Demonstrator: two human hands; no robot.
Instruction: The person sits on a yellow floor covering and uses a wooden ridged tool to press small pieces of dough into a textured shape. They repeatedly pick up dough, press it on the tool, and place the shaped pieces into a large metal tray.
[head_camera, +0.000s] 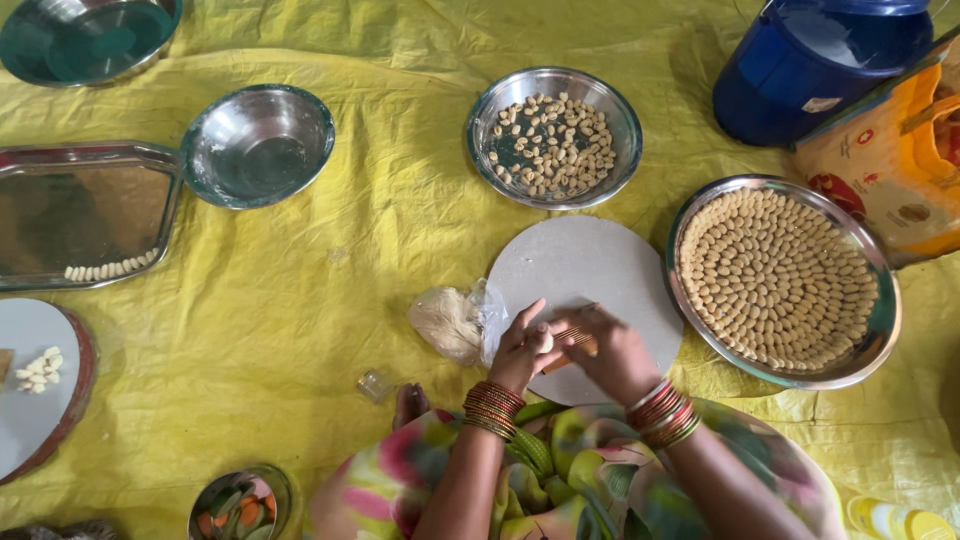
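Near the middle of the yellow sheet (300, 300), over a round grey board (590, 270), I see both hands meeting. My left hand (520, 350) pinches a small pale dough piece (545, 343) with closed fingers. My right hand (615, 352) is closed around a ridged wooden comb (572, 340), against which the piece is pressed.

Just left of the hands lies a dough lump in clear plastic (450, 322). To the right, a steel plate of shaped pieces (775, 280) is packed in rings. Farther off sits a steel bowl of loose pieces (553, 140).

I judge the piece could smear or stick if pressed too hard. A right elbow swing could nudge the packed plate and scatter its rows.
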